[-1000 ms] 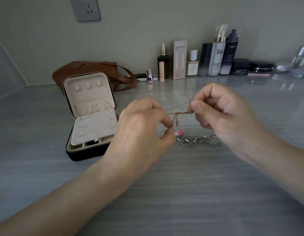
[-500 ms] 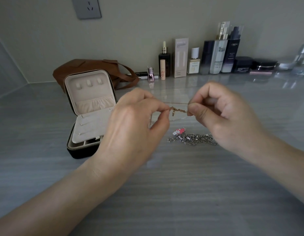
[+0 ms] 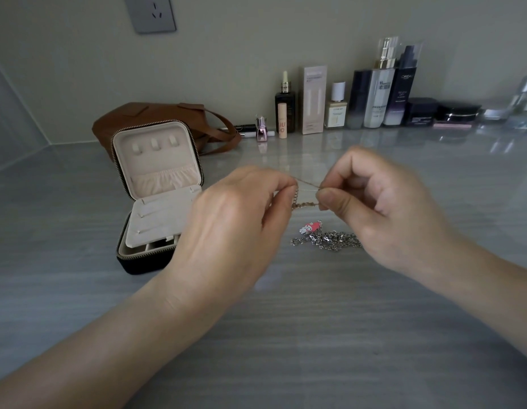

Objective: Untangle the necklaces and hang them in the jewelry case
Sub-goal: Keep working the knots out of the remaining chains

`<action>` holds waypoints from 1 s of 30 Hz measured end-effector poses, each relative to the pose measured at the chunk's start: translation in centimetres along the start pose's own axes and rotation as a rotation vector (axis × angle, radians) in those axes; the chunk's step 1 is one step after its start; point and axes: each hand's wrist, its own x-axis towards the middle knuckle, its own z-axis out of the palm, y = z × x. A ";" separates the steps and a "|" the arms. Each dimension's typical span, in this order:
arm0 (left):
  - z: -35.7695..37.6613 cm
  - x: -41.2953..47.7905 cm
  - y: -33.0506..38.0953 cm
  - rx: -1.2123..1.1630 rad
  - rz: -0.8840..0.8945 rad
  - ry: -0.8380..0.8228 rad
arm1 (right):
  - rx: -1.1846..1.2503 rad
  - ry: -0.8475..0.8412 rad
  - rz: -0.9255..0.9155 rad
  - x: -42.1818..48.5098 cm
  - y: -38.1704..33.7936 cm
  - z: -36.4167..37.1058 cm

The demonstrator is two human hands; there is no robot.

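Grey countertop (image 3: pixel 315 326), wall behind; your two hands raised above it, centre of view. Your left hand (image 3: pixel 238 225): thumb and forefinger pinch thin gold necklace (image 3: pixel 305 204). Your right hand (image 3: pixel 383 211): thumb and forefinger pinch same chain just beside; short bunched stretch spans gap between hands. Silver necklace (image 3: pixel 330 242) with pink charm (image 3: pixel 310 227) lies heaped on counter beneath right hand. Jewelry case (image 3: pixel 156 165) open, lid upright, left of your hands. Brown bag (image 3: pixel 132 118) behind case; cosmetics bottles (image 3: pixel 374 98) along wall
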 end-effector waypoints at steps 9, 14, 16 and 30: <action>0.1 -0.3 -0.2 -0.029 -0.073 -0.116 | -0.004 0.017 0.059 0.2 0.0 -0.4; 0.0 -0.6 -0.3 -0.076 -0.140 -0.211 | 0.008 0.027 0.096 0.3 -0.1 -0.6; 0.0 -0.6 -0.2 -0.053 -0.103 -0.211 | 0.026 0.026 0.102 0.3 -0.1 -0.6; 0.2 -0.5 -0.5 -0.058 -0.041 -0.120 | 0.068 0.012 0.116 0.3 -0.2 -0.5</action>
